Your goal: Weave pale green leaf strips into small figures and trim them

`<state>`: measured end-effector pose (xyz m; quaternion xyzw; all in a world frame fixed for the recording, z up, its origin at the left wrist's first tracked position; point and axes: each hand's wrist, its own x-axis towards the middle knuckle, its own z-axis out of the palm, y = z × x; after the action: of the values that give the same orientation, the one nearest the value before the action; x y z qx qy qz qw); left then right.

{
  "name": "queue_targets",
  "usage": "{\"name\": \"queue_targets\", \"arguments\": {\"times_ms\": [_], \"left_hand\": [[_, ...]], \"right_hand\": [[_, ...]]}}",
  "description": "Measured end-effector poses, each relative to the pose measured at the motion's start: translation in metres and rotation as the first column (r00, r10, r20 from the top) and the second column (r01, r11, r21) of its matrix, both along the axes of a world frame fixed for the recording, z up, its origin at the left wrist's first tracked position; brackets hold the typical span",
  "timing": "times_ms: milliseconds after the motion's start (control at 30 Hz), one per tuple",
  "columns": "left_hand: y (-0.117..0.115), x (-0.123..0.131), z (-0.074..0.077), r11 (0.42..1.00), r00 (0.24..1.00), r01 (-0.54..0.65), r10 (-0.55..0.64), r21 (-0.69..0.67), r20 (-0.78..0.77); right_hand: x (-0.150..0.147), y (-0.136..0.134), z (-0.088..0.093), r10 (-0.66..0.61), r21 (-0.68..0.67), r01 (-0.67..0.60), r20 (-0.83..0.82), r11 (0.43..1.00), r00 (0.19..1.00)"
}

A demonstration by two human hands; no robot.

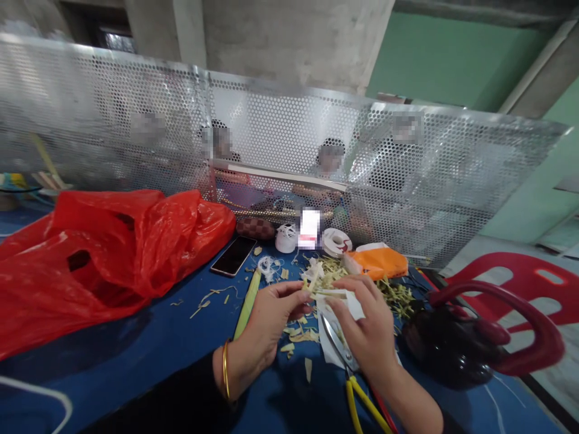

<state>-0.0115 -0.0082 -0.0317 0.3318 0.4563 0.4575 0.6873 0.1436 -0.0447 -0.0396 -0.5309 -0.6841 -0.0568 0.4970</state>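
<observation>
My left hand (278, 310), with a gold bangle at its wrist, pinches a pale yellow-green plant strip (312, 286) between thumb and fingertips. The strip reaches toward my right hand (368, 322), whose thumb and fingers curl around its other end. Below my right hand lie scissors (335, 345) with yellow handles, their blades over a white paper (328, 346). A heap of cut plant strips (332, 271) sits just beyond both hands. Along my left forearm is a longer green stalk (246, 307). Loose pale scraps (303, 334) are scattered between my hands.
A red plastic bag (113, 241) covers the left of the blue table. A phone (234, 256), a white tape roll (337, 241) and an orange packet (377, 260) lie farther back. At right stands a dark kettle (446, 343). Behind a perforated metal screen (280, 114) are several people.
</observation>
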Motion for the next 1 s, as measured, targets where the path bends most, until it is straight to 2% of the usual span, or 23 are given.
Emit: {"name": "queue_targets", "arguments": {"times_ms": [67,133,267,367,467,600,700,800,1000], "left_hand": [[0.001,-0.002,0.002,1.000,1.000,0.000,0.000,0.001,0.009],[0.002,-0.002,0.003,1.000,1.000,0.005,-0.005,0.013,0.025],[0.000,-0.001,0.000,1.000,0.997,0.011,-0.012,0.014,0.070],[-0.002,0.001,-0.002,0.999,0.993,0.039,-0.041,0.020,0.112],[-0.002,0.001,-0.002,0.999,0.990,0.047,-0.047,0.003,0.134],[-0.001,0.000,0.002,0.998,0.996,0.036,-0.039,0.051,0.077],[-0.002,-0.001,0.006,0.988,0.995,0.099,-0.101,0.116,0.017],[-0.003,-0.001,0.007,0.968,0.981,0.193,-0.190,0.162,-0.032],[-0.001,0.000,0.001,0.960,0.968,0.243,-0.232,0.139,-0.096]], "right_hand": [[0.003,-0.001,0.003,-0.035,0.096,0.014,0.223,0.995,0.974],[0.001,-0.003,0.004,-0.076,0.154,0.018,0.379,0.988,0.922],[-0.007,-0.009,-0.004,-0.138,0.255,-0.020,0.585,0.967,0.799],[-0.012,-0.015,-0.012,-0.123,0.274,-0.102,0.692,0.956,0.711],[-0.013,-0.016,-0.011,-0.072,0.249,-0.146,0.697,0.957,0.714],[-0.008,-0.013,0.003,0.070,0.173,-0.185,0.519,0.967,0.852],[-0.001,-0.008,0.013,0.015,0.212,-0.097,0.357,0.972,0.934],[0.003,-0.003,0.017,-0.012,0.208,-0.079,0.404,0.975,0.915],[0.008,-0.001,0.012,0.004,0.186,-0.159,0.639,0.970,0.769]]}}
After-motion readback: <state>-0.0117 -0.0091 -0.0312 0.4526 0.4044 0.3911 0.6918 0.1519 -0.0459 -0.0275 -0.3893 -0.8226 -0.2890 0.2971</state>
